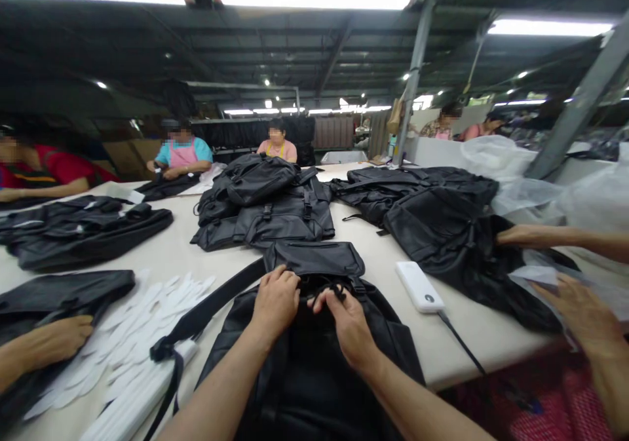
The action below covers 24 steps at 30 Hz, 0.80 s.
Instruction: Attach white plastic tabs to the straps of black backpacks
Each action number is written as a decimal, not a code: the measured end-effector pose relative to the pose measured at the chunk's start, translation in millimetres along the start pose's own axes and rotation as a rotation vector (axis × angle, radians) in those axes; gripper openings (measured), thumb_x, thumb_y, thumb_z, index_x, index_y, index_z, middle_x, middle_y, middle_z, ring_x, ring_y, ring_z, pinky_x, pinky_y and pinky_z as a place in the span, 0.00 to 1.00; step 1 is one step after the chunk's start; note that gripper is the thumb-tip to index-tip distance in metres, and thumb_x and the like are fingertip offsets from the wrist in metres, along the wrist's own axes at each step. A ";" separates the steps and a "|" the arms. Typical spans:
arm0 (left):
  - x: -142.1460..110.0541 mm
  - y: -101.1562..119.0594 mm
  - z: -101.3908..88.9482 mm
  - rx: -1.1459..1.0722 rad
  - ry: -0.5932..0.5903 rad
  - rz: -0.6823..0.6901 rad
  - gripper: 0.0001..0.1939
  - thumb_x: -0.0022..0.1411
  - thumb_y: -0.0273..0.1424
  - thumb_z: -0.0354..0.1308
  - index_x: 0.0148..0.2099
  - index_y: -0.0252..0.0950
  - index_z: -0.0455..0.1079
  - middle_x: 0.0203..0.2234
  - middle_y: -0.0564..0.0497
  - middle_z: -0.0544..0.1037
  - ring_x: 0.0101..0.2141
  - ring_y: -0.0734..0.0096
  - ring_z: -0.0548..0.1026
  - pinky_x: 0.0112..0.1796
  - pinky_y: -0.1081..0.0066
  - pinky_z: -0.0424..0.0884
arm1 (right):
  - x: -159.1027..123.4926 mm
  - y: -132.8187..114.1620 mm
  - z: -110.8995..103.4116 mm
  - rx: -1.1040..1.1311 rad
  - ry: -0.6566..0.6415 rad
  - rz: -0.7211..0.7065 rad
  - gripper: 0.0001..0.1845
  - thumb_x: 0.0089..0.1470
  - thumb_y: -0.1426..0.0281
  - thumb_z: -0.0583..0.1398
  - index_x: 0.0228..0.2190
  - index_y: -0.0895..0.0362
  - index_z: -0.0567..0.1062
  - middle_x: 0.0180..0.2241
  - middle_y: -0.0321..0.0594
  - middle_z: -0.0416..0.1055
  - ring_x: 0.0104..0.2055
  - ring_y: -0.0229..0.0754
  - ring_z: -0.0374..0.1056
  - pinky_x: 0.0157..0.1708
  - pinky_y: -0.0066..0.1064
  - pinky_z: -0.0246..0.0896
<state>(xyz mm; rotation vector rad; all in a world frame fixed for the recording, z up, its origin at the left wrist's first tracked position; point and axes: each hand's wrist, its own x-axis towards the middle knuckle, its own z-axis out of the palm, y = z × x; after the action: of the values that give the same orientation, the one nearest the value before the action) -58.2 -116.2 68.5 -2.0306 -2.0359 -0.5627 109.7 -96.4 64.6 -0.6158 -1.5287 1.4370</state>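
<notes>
Backpack [309, 369], black, lies at the near table [216, 257] edge, flap toward the far side. Left hand [275, 303] curls narrowly over its gathered opening; right hand [346, 326] pinches the black drawcord [330, 290] with its fingers. White power bank [419, 286] lies to the right, near the bag.

A backpack [314, 369] lies on the table [378, 297] directly before the person, with a pile of strips [122, 343] to its left, a power bank [419, 286] to its right, and more backpacks [263, 208] behind it.
</notes>
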 end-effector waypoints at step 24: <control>-49.4 6.3 -9.9 -0.062 0.109 0.288 0.09 0.63 0.28 0.47 0.36 0.38 0.70 0.35 0.51 0.75 0.41 0.67 0.67 0.43 0.64 0.58 | 72.5 0.7 -12.1 -0.766 -0.698 0.105 0.06 0.50 0.71 0.58 0.22 0.57 0.69 0.23 0.33 0.66 0.29 0.36 0.61 0.31 0.27 0.51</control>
<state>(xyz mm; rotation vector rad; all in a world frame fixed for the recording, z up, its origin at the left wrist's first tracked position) -51.7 -165.4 58.0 -2.2224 -1.6449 -0.6685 87.1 -28.8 82.8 -0.6662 -2.6856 1.1596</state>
